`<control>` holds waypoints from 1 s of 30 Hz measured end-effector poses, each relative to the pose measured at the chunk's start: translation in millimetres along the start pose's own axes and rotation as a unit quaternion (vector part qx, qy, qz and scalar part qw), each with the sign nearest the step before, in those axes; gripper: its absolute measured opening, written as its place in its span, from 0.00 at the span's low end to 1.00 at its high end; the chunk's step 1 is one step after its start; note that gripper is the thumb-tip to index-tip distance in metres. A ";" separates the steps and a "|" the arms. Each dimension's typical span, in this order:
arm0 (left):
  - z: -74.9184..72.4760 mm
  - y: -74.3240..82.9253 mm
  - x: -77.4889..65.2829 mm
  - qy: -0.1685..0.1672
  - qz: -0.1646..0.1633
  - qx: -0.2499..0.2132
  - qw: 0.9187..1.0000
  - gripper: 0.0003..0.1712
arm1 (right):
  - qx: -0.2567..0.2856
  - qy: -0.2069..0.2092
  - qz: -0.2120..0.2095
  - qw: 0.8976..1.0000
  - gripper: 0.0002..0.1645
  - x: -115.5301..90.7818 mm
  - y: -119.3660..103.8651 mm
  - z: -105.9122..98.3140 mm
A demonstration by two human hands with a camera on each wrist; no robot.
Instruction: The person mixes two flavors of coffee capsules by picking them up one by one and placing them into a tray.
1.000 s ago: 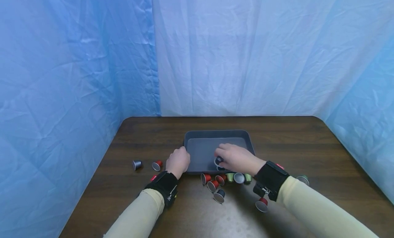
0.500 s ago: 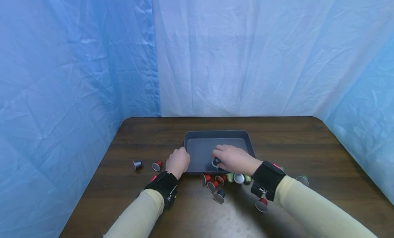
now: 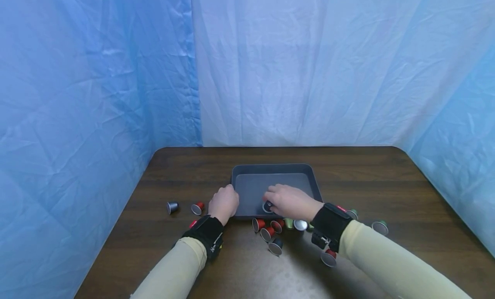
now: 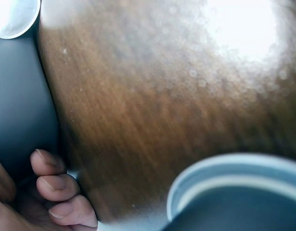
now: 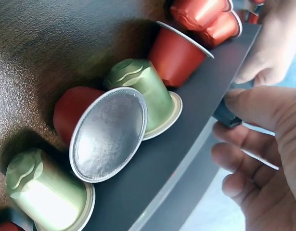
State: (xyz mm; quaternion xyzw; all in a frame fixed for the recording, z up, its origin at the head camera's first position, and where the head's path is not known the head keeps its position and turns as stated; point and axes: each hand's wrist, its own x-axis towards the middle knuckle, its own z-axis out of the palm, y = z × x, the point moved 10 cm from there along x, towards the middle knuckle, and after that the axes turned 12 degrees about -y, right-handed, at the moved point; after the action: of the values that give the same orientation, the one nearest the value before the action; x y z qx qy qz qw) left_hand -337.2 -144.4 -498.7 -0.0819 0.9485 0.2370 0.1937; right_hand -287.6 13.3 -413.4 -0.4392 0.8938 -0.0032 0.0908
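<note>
The left hand (image 3: 224, 203) grips the left side of a dark grey baking tray (image 3: 247, 170) near its front corner. In the left wrist view, its fingers (image 4: 58, 185) curl against the tray's wall (image 4: 18, 96). Over the front part of the tray, the right hand (image 3: 292, 201) pinches a dark coffee capsule (image 3: 267, 206). The right wrist view shows this dark capsule (image 5: 226, 114) between the thumb and the fingers, partly hidden by them. Whether the capsule touches the tray floor cannot be told.
Along the tray's front lie red capsules (image 3: 258, 224), a green capsule (image 3: 288, 223) and a silver-lidded one (image 3: 300, 225). Nearer is a black capsule (image 3: 275, 246). A grey capsule (image 3: 172, 207) and a red one lie left; several more lie right. Blue curtains (image 3: 294, 75) surround the table.
The right hand has shifted slightly left and a little lower over the tray, with the dark capsule in its fingers. The left hand and the tray have stayed put.
</note>
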 end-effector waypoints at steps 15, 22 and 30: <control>0.5 -0.9 -0.4 -0.007 -0.007 -0.006 1.000 0.18 | -0.020 -0.014 -0.016 1.000 0.15 4.1 -5.3 8.2; 0.0 -0.4 0.1 -0.005 -0.004 -0.004 1.000 0.18 | -0.029 -0.027 -0.016 0.999 0.15 6.9 -5.5 12.4; -0.1 -0.3 -0.3 -0.002 -0.003 -0.005 1.000 0.17 | -0.032 -0.020 -0.026 0.999 0.15 6.5 -6.2 12.8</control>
State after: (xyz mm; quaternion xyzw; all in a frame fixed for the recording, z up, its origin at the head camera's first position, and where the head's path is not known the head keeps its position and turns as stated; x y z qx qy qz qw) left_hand -336.9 -144.6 -498.6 -0.0848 0.9466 0.2414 0.1961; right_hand -284.5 5.3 -426.5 -0.4649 0.8798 0.0314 0.0945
